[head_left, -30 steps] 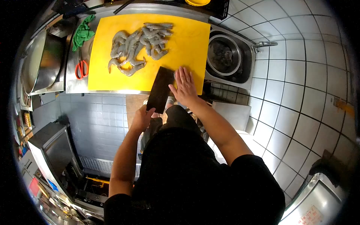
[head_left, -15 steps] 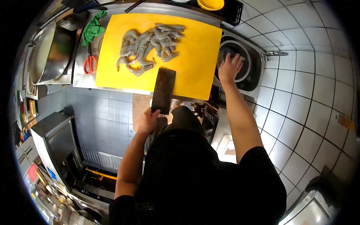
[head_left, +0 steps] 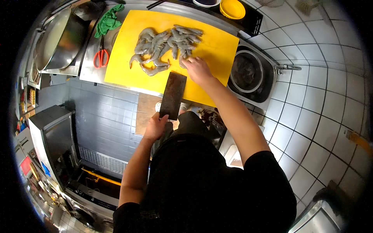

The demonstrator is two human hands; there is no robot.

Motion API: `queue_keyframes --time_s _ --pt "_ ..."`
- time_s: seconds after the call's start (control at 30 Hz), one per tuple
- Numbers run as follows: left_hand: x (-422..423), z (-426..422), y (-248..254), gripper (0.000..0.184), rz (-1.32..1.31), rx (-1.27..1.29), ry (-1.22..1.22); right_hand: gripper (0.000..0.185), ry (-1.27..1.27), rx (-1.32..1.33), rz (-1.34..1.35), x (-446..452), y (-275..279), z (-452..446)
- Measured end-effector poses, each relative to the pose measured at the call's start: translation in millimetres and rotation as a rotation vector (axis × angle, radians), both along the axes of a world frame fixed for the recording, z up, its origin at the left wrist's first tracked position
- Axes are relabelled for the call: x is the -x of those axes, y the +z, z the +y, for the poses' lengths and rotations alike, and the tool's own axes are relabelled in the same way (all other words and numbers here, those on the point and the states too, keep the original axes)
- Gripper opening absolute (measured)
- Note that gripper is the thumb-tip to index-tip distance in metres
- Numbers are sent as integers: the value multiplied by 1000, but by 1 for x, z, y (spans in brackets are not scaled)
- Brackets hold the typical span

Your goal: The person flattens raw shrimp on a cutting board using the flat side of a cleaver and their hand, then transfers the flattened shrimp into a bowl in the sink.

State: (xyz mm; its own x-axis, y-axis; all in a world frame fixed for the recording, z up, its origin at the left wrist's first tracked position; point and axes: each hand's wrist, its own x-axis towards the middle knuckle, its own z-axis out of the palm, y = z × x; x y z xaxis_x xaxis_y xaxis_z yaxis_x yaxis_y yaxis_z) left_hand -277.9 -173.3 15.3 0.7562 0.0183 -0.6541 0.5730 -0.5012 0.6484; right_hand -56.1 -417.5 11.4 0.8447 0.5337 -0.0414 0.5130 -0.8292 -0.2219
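Note:
A pile of raw grey shrimp lies on the yellow cutting board. My left hand is closed round the handle end of a cleaver, whose dark broad blade points away from me across the board's near edge. At the right side of the pile, my right hand has its fingertips pinched on one shrimp at the near edge; the fingers partly cover it.
Right of the board is a sink with a round basin and a tap. Red-handled scissors and a green cloth lie to the left, beside a large metal pot. Yellow bowls stand at the back.
My right hand has moved left from over the sink basin to the shrimp on the board. The left hand still holds the cleaver in nearly the same place. The whole view has shifted slightly.

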Motion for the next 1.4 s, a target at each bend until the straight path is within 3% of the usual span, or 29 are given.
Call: queue_keyframes --time_s 0.07,0.13,0.27,0.37,0.57,0.67,0.77,0.87,1.23,1.27,1.37,1.4 --pt "6 3 -7 41 -33 13 -2 50 -20 -4 49 8 -4 -10" --pt "-1 4 21 43 -75 83 12 52 -67 -67 105 24 6 -18" --pt "13 16 -14 40 -73 35 -60 53 -186 -57 168 62 4 -33" --pt "6 15 -8 45 -83 47 -81 49 -387 -92 456 71 14 -34" --pt "-8 -1 -14 46 -152 138 -85 50 -453 -60 375 85 3 -36" --pt "-19 -9 -9 41 -70 184 -83 59 -471 62 331 93 28 -20" --pt "-29 -13 20 36 42 219 -53 69 -269 147 -39 115 20 -17" --pt "-26 -18 13 35 25 217 -48 82 -226 215 65 129 7 -15" --pt "-40 -46 -25 42 -97 269 51 84 -233 106 77 137 -6 -8" --pt "-43 -49 -27 43 -222 136 -11 84 -239 98 83 137 -5 -8" --pt "-49 -47 -3 42 18 178 0 84 -227 110 75 136 -2 -9" --pt "-42 -45 -6 42 -53 160 -27 83 -229 103 93 135 -3 -9"
